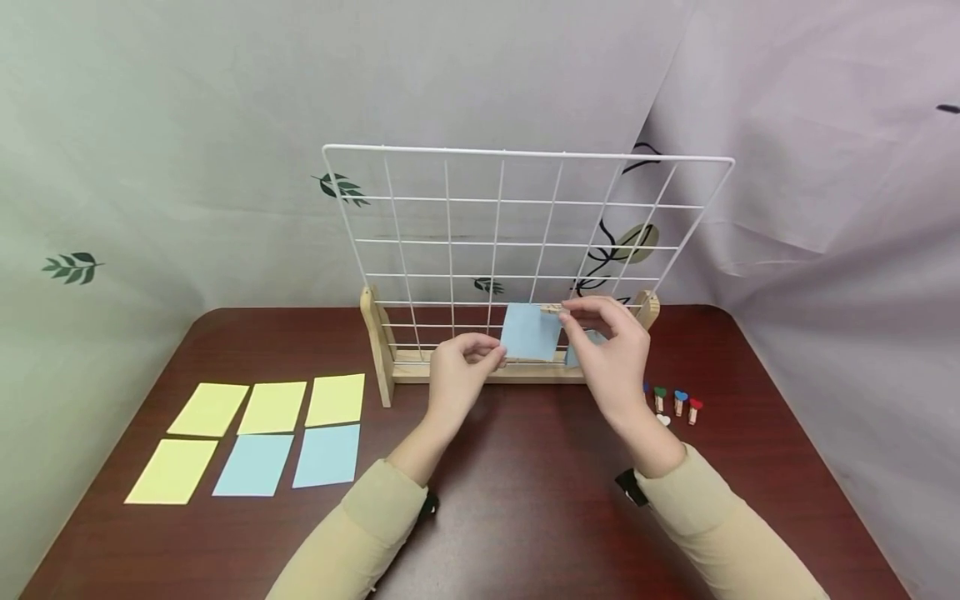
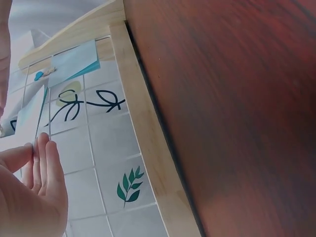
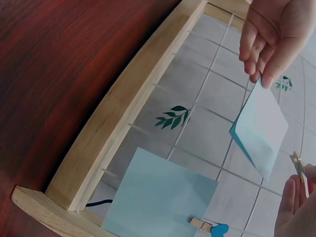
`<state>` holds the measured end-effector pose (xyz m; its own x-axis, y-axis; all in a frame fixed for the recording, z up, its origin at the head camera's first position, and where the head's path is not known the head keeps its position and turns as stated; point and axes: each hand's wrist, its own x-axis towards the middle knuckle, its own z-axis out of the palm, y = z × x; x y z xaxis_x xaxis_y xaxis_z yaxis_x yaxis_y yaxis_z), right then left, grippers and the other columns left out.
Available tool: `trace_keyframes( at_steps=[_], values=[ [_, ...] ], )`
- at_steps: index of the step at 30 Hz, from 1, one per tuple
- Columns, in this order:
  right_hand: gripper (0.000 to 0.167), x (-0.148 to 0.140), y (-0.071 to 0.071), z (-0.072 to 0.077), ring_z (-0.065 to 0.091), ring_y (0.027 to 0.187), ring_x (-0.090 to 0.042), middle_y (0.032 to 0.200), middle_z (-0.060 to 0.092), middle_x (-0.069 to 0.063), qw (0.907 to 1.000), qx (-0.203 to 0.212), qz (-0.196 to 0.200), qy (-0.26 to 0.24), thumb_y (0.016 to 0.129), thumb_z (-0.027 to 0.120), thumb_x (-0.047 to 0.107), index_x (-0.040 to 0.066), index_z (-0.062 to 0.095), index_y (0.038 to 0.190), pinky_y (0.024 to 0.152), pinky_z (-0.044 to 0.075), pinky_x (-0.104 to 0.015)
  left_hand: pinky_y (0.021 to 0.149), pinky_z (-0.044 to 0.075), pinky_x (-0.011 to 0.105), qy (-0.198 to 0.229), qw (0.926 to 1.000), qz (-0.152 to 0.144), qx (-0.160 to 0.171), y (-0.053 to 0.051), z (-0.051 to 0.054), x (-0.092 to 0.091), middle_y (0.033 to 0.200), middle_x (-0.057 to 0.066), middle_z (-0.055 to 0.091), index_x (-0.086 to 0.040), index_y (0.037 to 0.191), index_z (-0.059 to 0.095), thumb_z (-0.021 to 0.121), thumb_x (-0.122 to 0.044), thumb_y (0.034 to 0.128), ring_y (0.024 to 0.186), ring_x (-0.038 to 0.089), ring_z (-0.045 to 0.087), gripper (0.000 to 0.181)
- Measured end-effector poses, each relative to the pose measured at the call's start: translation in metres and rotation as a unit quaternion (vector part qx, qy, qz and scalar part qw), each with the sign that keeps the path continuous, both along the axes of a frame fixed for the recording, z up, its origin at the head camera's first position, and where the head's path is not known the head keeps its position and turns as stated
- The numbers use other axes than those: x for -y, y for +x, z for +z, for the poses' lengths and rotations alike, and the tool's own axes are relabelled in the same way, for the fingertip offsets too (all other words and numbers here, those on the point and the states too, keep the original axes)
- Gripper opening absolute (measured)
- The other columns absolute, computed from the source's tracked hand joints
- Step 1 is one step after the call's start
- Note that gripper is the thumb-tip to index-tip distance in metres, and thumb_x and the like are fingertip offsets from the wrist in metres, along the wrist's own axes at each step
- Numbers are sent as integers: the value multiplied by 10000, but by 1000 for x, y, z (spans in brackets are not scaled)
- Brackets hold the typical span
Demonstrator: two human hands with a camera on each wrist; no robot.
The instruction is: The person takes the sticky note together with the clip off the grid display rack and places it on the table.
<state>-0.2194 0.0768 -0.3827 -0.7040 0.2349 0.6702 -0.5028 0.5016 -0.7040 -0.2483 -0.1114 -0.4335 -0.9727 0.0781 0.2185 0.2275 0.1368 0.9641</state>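
Observation:
My left hand (image 1: 459,379) pinches the lower left corner of a light blue paper note (image 1: 528,333) in front of the white wire grid (image 1: 498,200). In the right wrist view this note (image 3: 261,131) shows two layers, slightly parted. My right hand (image 1: 617,358) pinches a small wooden clothespin (image 3: 297,163) near the note's upper right corner; the head view does not show whether it touches the paper. Another blue note (image 3: 158,195) hangs on the grid, held by a clothespin with a blue heart (image 3: 210,226); my right hand partly hides it in the head view.
Yellow notes (image 1: 272,408) and two blue notes (image 1: 252,465) lie in rows on the dark red table (image 1: 525,517) at left. Several heart-topped clothespins (image 1: 679,402) lie at right. Wooden feet (image 1: 377,346) and a base bar (image 1: 517,373) carry the grid. A patterned curtain (image 1: 187,167) hangs behind.

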Motion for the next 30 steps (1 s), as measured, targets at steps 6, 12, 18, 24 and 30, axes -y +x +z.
trace_keyframes(
  at_steps=[6,12,18,24,30],
  values=[
    [131,-1,5,0,689,831,101,962,776,-220,9991,240,180,-284,868,807,-112,-64,786,988,810,594,-94,663,575,113,59,9998,-34,205,7,4,9,880,240,799,68,967,791,783,3,930,783,386,798,76],
    [137,0,11,1,726,801,69,942,792,8,9939,440,414,-918,861,788,-146,-113,765,993,797,617,-121,674,585,113,66,9994,-74,317,12,3,18,903,250,799,79,990,785,780,24,926,785,386,801,85],
    [151,-3,18,2,747,810,37,913,773,190,9834,906,606,-1449,879,773,-142,-142,748,1028,804,628,-137,721,656,198,257,9981,-151,546,19,3,29,910,258,795,99,1003,774,772,38,927,705,147,786,97],
    [156,-5,26,0,757,807,28,904,784,166,9778,1272,674,-1520,887,768,-136,-140,749,1041,787,632,-142,750,663,210,360,9956,-150,850,25,0,41,933,263,793,103,1016,771,769,55,925,677,20,738,103],
    [168,-9,33,-4,761,820,27,925,786,165,9771,1439,616,-1439,888,781,-120,-121,757,1054,787,632,-141,750,670,231,299,9954,-107,909,30,-5,54,926,268,792,126,1018,762,762,72,920,704,133,783,112]
  ],
)
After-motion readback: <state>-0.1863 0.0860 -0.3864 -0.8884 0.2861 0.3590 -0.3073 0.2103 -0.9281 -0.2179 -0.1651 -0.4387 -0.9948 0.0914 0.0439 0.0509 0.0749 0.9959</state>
